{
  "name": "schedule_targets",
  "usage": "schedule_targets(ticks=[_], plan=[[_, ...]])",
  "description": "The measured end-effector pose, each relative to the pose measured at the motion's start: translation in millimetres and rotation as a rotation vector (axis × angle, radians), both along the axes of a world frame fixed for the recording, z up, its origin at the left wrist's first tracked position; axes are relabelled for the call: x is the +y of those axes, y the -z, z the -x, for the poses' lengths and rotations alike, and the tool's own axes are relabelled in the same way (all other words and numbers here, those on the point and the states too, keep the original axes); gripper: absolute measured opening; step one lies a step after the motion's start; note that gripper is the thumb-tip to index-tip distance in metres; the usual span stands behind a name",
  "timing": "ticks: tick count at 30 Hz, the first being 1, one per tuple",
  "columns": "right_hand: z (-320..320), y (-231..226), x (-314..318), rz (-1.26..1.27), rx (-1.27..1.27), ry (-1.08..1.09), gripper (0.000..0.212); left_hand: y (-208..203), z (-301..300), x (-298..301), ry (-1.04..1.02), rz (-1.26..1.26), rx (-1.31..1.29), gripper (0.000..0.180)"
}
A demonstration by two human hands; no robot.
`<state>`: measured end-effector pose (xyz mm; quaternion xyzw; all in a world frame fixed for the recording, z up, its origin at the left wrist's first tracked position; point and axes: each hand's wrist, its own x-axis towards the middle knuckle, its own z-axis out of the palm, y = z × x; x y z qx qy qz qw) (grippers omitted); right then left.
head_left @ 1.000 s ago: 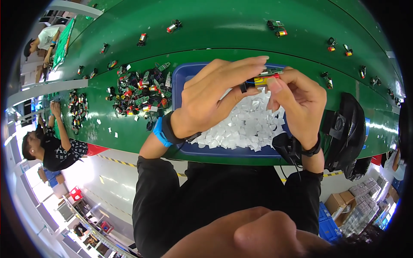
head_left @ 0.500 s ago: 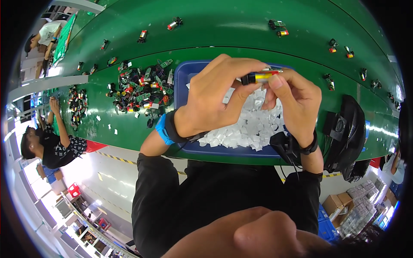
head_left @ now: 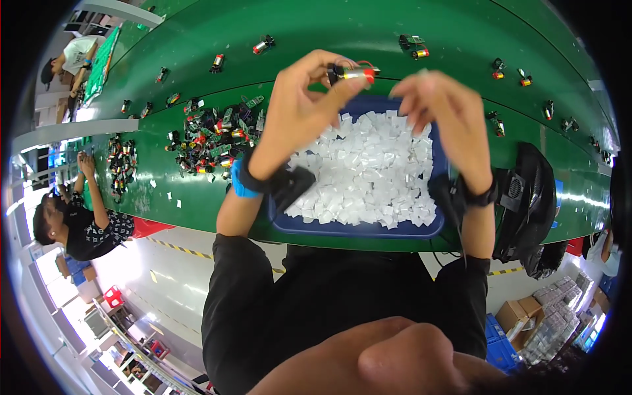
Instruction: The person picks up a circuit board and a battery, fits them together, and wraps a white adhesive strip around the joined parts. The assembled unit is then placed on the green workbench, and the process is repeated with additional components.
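Note:
Above the far side of a blue tray, my left hand pinches a small wired cylinder between thumb and fingers. The cylinder is silver and red with a black end, and thin red wires loop over it. My right hand is apart from it, over the tray's far right corner. Its fingers are loosely spread and partly blurred, with nothing visible in them. Below both hands, many small white paper-like squares fill the tray.
Left of the tray lies a heap of wired cylinders with green circuit boards. More such pieces, like this one, are spread along the green table. A black plastic bag lies at right. A co-worker sits at far left.
My hands have separated. The left has moved away and to the left with the wired cylinder; the right has let go of it. More of the white squares now shows.

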<state>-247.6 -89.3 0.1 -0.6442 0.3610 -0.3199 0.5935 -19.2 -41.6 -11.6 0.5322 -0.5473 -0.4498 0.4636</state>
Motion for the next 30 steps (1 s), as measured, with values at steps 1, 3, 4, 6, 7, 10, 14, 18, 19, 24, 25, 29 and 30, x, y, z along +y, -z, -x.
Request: schedule_targets(ticks=[1,3,4,6,7,10,14,18,19,24,25,29,30], plan=[[3,4,-20,0.043,0.049,0.063,0.038,8,-9,-11,-0.003,0.004,0.000,0.031],[10,22,-70,0.209,0.173,0.127,0.034,28,-24,-30,-0.069,0.062,-0.025,0.035],[16,34,-102,0.237,0.313,0.104,0.034,33,-29,-30,-0.065,0.068,-0.025,0.035],[29,64,-155,0.271,0.561,0.080,0.035,44,-35,-35,-0.256,0.255,-0.416,0.041],[30,80,-175,0.287,0.661,0.064,0.036,44,-37,-38,-0.363,0.352,-0.612,0.045],[27,132,-208,0.564,0.896,0.070,0.034,39,-29,-37,-0.318,0.350,-0.505,0.045],[22,148,-201,0.859,1.007,0.159,0.028,28,-25,-30,-0.144,0.340,-0.436,0.044],[11,86,-164,0.562,0.815,0.079,0.024,20,-23,-22,-0.007,0.180,-0.236,0.041],[6,67,-140,0.615,0.663,0.115,0.021,18,-21,-21,0.029,0.103,-0.140,0.040],[-13,-2,-16,1.059,0.242,0.169,0.008,-9,-18,-3,0.196,-0.294,0.147,0.035],[-12,-5,5,1.053,0.249,0.171,0.008,-12,-18,0,0.278,-0.361,0.253,0.033],[-8,-13,28,1.219,0.365,0.093,0.014,-20,-11,8,0.414,-0.438,0.413,0.027],[-8,-13,29,1.239,0.361,0.080,0.015,-20,-7,11,0.390,-0.384,0.374,0.026]])
